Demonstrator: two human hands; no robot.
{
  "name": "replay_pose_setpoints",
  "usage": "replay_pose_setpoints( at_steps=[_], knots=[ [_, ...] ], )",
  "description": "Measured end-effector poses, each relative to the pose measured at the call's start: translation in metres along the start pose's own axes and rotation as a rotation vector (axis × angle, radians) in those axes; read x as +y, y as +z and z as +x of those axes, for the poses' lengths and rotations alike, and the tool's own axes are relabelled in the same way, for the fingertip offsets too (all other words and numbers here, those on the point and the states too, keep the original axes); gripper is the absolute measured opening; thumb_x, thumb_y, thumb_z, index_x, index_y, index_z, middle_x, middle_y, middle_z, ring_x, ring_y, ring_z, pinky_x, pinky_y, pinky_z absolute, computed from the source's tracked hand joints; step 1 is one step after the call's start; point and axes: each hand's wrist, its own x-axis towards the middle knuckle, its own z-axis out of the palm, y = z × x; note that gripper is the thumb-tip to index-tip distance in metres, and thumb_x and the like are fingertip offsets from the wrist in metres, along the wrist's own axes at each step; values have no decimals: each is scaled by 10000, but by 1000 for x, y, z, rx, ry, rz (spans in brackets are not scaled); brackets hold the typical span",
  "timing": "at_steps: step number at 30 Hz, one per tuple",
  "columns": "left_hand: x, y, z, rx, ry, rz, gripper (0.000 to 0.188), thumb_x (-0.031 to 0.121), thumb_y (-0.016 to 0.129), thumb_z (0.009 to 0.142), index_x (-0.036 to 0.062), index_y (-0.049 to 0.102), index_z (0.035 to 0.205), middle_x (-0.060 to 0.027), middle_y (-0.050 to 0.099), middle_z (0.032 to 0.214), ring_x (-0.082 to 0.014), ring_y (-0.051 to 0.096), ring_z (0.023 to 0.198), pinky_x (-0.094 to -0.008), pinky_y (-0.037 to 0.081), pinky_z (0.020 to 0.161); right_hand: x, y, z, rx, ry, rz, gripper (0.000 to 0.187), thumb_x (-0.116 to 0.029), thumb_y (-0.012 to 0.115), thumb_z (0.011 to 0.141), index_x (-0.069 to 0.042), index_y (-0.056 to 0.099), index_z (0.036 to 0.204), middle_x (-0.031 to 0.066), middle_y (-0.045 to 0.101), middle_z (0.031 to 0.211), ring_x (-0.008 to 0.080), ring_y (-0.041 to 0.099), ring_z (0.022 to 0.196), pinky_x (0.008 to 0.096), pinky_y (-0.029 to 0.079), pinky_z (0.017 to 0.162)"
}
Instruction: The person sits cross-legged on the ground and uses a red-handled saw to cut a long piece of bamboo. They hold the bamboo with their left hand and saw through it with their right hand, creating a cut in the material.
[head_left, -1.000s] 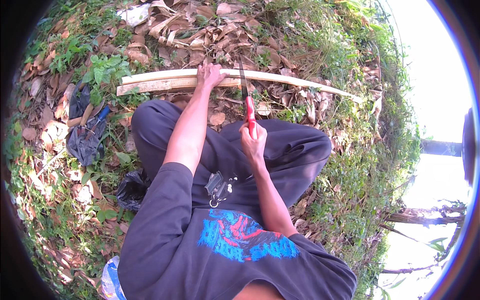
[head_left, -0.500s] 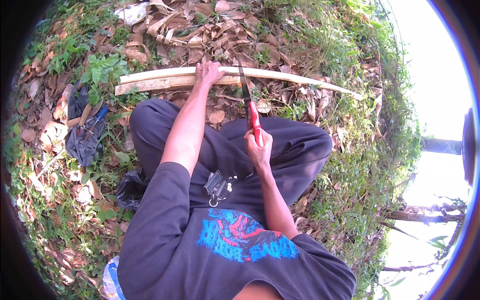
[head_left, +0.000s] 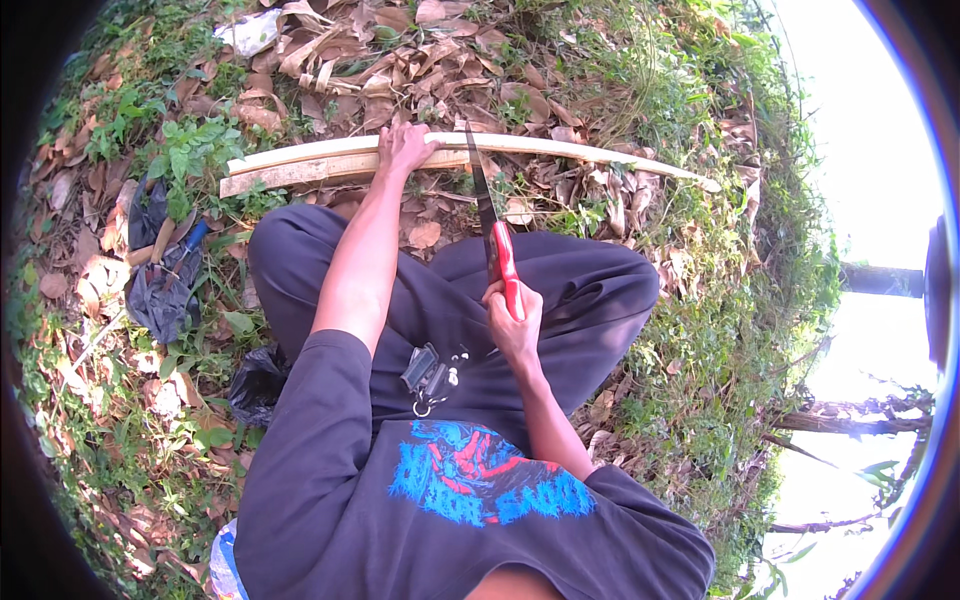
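The long strip of wood [head_left: 560,149] is pale and lies across the upper middle of the frame, with its right end bending down a bit. A shorter strip of wood [head_left: 290,175] sits right below it, on the left side. The left hand [head_left: 405,148] is on top of the wood in the upper middle, its grip bent over the long strip, holding it. The right hand [head_left: 515,312], in the middle of the frame, has its grip closed around the red handle of a saw [head_left: 487,208]. The saw points up, and its dark blade crosses the long strip, just by the shorter one's right end. I can't tell if the blade has cut in. Dry leaves [head_left: 420,70] cover the ground at the top. At the left, a black bag [head_left: 165,300] lies with a blue-handled tool [head_left: 196,236].
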Motion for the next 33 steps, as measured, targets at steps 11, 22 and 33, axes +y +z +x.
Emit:
replay_pose_setpoints(
  at_steps=[11,22,33],
  knots=[
    [7,-6,0,-61,12,11,514,602,636,847,189,717,1142,-139,671,1193,-309,558,1197,-497,373,996,25,26,88,55,-172,-173,164,-23,528,849,-16,608,706,-35,496,557,37,462,491,229,356,463],
    [6,-10,-7,-21,17,17,507,576,630,867,161,712,1146,-158,672,1189,-323,575,1186,-500,392,1001,23,9,57,27,-2,33,137,-25,538,839,24,617,738,5,534,571,74,487,518,269,403,502],
    [-8,17,7,57,68,42,576,632,580,863,141,719,1128,-176,685,1141,-334,586,1152,-498,389,1000,38,38,109,62,-193,-117,133,-45,556,851,4,632,754,-20,530,586,58,475,511,238,386,490]
  ],
)
